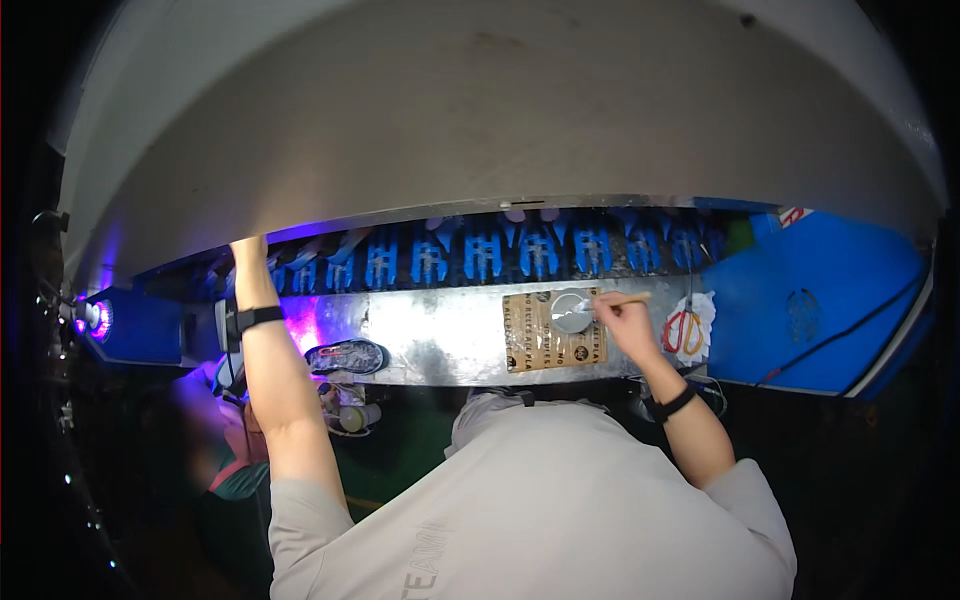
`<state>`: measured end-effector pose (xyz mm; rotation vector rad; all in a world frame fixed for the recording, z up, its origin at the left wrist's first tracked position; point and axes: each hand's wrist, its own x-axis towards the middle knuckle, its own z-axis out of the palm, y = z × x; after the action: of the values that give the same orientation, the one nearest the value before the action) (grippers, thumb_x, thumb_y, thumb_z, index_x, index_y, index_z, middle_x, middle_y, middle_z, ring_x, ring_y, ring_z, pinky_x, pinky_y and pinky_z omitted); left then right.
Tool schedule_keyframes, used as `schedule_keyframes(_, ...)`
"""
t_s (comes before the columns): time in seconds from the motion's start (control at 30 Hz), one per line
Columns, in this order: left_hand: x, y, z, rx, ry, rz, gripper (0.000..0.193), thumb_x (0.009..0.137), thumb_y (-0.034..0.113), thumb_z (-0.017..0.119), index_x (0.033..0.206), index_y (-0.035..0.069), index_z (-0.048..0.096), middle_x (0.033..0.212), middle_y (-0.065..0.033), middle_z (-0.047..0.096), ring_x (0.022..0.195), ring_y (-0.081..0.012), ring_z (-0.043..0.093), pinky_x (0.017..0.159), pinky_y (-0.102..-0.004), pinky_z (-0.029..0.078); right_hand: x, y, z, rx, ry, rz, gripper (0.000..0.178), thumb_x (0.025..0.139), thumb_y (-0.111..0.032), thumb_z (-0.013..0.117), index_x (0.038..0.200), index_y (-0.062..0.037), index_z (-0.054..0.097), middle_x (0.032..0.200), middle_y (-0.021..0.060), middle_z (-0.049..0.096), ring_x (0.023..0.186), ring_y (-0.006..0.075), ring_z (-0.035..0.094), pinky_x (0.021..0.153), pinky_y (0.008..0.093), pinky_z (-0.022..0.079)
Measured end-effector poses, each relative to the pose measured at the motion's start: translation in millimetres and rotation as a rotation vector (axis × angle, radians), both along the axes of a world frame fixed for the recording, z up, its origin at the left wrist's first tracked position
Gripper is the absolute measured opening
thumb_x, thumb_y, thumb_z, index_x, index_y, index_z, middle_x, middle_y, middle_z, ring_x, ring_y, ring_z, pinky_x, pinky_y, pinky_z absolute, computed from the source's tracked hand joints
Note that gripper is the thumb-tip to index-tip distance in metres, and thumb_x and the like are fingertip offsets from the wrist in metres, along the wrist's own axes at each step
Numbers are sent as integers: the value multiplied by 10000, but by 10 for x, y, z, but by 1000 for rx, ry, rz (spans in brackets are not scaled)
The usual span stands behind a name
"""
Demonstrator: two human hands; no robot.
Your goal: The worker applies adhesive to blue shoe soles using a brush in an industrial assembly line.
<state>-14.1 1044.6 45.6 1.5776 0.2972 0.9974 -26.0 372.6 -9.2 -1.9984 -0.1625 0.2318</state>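
Note:
My right hand [628, 322] is closed around a brush with a pale wooden handle [636, 297]. The brush's other end dips toward a round bowl [571, 314] holding something whitish-grey. That bowl stands on a printed brown paper sheet [527, 335] on the metal ledge. My left arm reaches far forward, and my left hand [248, 246] passes under the lip of the big grey hood, so its fingers are hidden. A dark shoe sole with a blue rim [346, 357] lies on the ledge, to the right of my left forearm.
A row of blue clamp-like holders [482, 254] runs behind the metal ledge [430, 335], below the grey hood [500, 120]. Red and yellow loops [683, 333] lie on white paper near a blue panel [820, 300]. Another person [225, 440] is at the lower left, by a purple light [97, 318].

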Motion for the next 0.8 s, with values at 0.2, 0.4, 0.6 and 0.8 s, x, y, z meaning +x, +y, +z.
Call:
schedule_keyframes(0.2,-527,-1102,542,-332,-138,17,253,1003,92,575,1196,-70,601,1106,-134,660,986,-195,660,840,-326,562,124,48,-454,-393,-126,94,236,903,-290,620,921,-96,755,851,189,709,758,339,691,692,410,545)
schedule_keyframes(0.4,-1313,-1968,836,-546,-98,-92,372,991,200,504,1163,-108,624,1085,-212,697,976,-293,708,874,-409,577,174,62,-719,-664,-155,173,190,887,-263,645,907,-111,757,872,151,723,785,354,690,685,412,546)
schedule_keyframes(0.6,-1864,-2744,65,-845,249,-509,348,909,202,595,1157,-40,633,1028,-160,709,911,-248,694,876,-387,550,68,35,-387,-257,-65,-4,200,901,-210,689,957,-25,738,807,94,735,736,189,702,674,314,530)
schedule_keyframes(0.8,-2081,-3585,112,-1169,14,-1242,828,928,439,609,1529,-24,275,1446,-279,460,1291,-412,526,1084,-540,426,-47,-83,-423,-135,-181,-34,201,925,-201,674,988,-21,737,841,99,745,738,172,699,668,300,523)
